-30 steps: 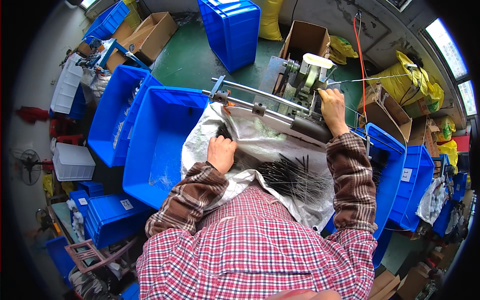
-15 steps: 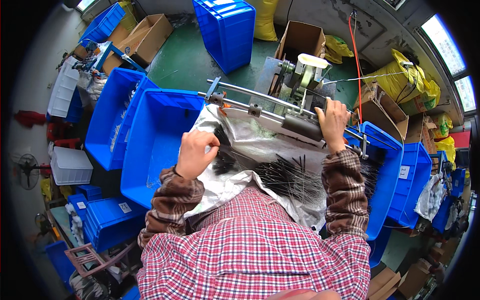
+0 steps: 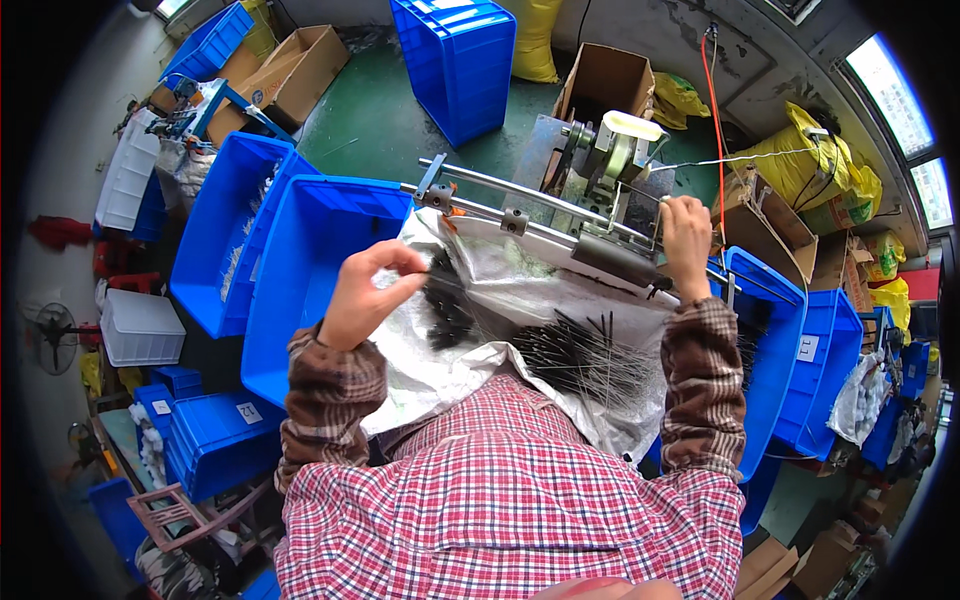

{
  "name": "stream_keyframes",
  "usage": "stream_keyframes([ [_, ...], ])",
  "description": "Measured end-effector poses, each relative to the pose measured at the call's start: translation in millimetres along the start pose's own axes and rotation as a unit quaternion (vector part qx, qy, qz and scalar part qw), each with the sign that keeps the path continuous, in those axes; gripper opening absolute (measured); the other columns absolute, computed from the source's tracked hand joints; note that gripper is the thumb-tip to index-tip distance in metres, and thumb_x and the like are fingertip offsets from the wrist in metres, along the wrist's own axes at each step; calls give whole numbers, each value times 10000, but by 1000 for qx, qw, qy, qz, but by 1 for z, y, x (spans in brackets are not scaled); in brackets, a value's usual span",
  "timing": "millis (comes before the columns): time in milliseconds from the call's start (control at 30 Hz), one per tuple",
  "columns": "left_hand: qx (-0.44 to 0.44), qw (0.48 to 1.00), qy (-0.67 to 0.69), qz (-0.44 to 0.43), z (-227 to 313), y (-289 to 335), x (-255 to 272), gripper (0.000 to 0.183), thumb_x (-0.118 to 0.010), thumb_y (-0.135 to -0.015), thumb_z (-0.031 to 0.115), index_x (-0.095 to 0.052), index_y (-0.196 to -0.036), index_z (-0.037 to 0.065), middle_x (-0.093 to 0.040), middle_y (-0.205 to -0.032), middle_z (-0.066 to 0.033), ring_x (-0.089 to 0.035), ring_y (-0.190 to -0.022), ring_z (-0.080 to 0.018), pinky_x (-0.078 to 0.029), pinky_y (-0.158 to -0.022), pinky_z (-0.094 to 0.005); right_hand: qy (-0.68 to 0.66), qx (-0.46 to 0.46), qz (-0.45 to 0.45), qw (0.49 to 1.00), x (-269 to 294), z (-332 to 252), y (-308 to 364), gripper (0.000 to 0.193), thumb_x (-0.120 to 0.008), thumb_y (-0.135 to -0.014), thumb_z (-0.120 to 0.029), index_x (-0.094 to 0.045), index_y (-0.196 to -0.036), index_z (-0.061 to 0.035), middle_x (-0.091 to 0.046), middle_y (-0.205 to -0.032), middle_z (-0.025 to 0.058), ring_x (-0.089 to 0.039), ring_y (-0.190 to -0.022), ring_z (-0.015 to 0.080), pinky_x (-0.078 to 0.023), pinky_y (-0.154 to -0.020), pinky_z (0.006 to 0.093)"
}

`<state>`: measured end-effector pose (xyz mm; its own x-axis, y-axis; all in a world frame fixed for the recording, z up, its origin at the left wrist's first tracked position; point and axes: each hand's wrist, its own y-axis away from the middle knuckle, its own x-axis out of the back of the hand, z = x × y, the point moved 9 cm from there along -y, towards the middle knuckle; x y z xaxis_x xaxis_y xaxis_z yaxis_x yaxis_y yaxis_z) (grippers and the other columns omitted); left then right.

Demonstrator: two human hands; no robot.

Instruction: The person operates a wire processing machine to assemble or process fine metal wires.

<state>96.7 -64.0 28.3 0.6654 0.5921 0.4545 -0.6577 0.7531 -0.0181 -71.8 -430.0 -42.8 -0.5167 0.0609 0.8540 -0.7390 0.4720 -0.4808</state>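
My left hand (image 3: 365, 292) is raised over the left side of a silvery sheet (image 3: 420, 395) across my lap, thumb and fingertips pinched together. What lies in the pinch is too fine to make out. Beside it on the sheet is a dark heap of thin bristle-like pieces (image 3: 447, 318). Several thin dark rods (image 3: 585, 360) lie in a loose pile nearer the middle. My right hand (image 3: 688, 240) is closed by the right end of a small bench machine (image 3: 612, 165), past its dark cylinder (image 3: 615, 258). Its fingers hide whatever they grip.
Parallel metal bars (image 3: 520, 190) cross in front of me. Blue bins stand on the left (image 3: 275, 330) and right (image 3: 785, 285), with another blue bin (image 3: 455, 75) beyond the machine. A cardboard box (image 3: 605, 80), yellow sacks (image 3: 800, 160) and a hanging red cord (image 3: 718, 130) are farther off.
My left hand has moved left and slightly up, away from the dark heap. My right hand has left the dark cylinder and shifted right, its fingers now drawn together.
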Motion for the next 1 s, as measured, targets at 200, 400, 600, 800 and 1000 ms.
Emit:
stream_keyframes([
  [200, -43, 988, 118, -92, 19, -20, -80, 115, -669, -805, 75, -665, -896, 4, -650, -820, -25, -576, -778, -90, -457, -726, -247, -27, 21, -79, 996, 27, 11, 1, 92, -555, -864, -116, -609, -850, -44, -580, -813, 136, -576, -825, 326, -450, -709, 420],
  [400, -31, 984, 159, -79, 28, -32, -132, 127, -680, -819, 82, -674, -916, 0, -664, -842, -36, -597, -837, -102, -464, -794, -256, -314, -6, -262, 913, 87, -78, 32, 215, -719, -787, -108, -706, -996, -58, -674, -811, 109, -627, -730, 212, -487, -660, 309],
  [600, -47, 987, 155, 2, 16, -33, -131, 185, -685, -809, 74, -670, -985, 18, -663, -906, -57, -612, -853, -136, -474, -793, -263, -260, 137, -103, 950, 56, -124, 15, 135, -641, -798, -57, -644, -930, -31, -610, -790, 107, -586, -748, 283, -465, -662, 383],
  [800, -99, 976, -191, -15, -43, 7, -102, 247, -721, -733, 108, -669, -969, 55, -617, -892, -73, -584, -864, -264, -458, -776, -365, 39, 90, -20, 995, -22, -37, -14, 130, -608, -804, -112, -686, -908, -121, -567, -767, 40, -541, -795, 235, -420, -694, 372],
  [1000, -38, 937, -345, -42, -79, 38, -90, 207, -755, -689, 156, -675, -874, 108, -569, -875, -42, -545, -900, -241, -408, -789, -393, 60, 91, -19, 994, -30, -36, -19, 168, -613, -792, -108, -701, -931, -142, -571, -779, 14, -535, -824, 214, -399, -720, 353],
])
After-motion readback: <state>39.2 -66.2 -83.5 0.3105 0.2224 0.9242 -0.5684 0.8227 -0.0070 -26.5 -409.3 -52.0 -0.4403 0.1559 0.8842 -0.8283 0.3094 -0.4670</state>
